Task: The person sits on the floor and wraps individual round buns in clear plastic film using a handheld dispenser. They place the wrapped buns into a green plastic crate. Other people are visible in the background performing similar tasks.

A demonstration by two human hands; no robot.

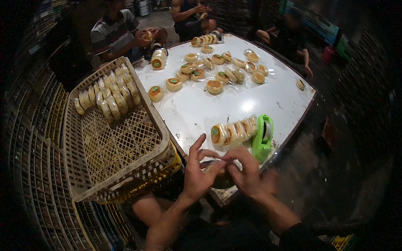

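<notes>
My left hand [201, 172] and my right hand [245, 171] meet over the near corner of the white table, thumbs and index fingers pinching clear plastic film. The film is around a round bun [222, 179], mostly hidden by my fingers and dim below them. Just beyond my hands, a row of round buns in clear wrap [235, 130] stands on edge, the leftmost bearing a green sticker. A green tape dispenser [263, 138] with a roll of tape stands against the right end of that row.
Wrapped buns [214, 87] lie scattered over the white table [194, 109]. On the left, a beige plastic crate [154, 124] holds rows of wrapped buns at its far end, stacked on a yellow crate [172, 166]. Several people sit around the table's far side. Stacked crates [37, 175] line the left.
</notes>
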